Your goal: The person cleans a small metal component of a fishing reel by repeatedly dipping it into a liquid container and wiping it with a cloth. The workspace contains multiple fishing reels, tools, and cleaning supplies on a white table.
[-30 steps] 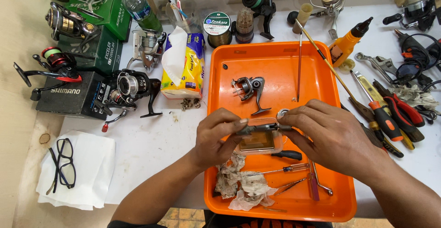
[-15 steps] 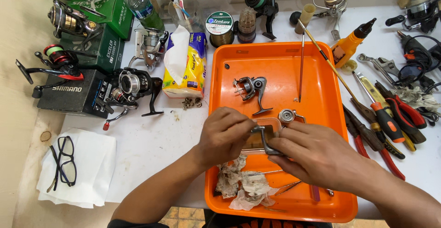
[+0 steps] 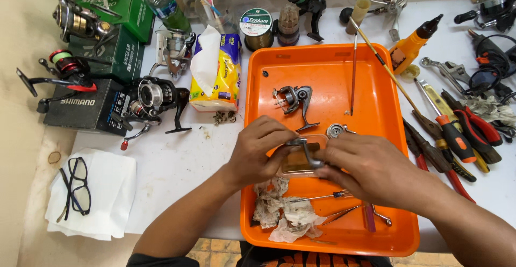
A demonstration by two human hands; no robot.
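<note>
Both my hands work over an orange tray (image 3: 376, 84). My left hand (image 3: 258, 151) and my right hand (image 3: 371, 167) together pinch a small grey metal reel part with a bent arm (image 3: 305, 150), held just above a small clear box (image 3: 298, 165) on the tray. A stripped grey reel body (image 3: 293, 99) lies further back on the tray, and a small round metal piece (image 3: 337, 131) sits just behind my right hand. Dirty crumpled tissue (image 3: 285, 213) and thin metal tools (image 3: 344, 202) lie at the tray's near side.
Several fishing reels (image 3: 156, 97) and dark and green boxes (image 3: 80, 108) crowd the left. A tissue pack (image 3: 217, 73) stands beside the tray. Pliers and screwdrivers (image 3: 457, 138) lie to the right, an orange bottle (image 3: 411, 46) behind them. Glasses (image 3: 75, 186) rest on a white cloth.
My hands have drawn closer together and moved slightly toward me, turning the small metal part between the fingers. The round metal piece now lies uncovered behind my right hand.
</note>
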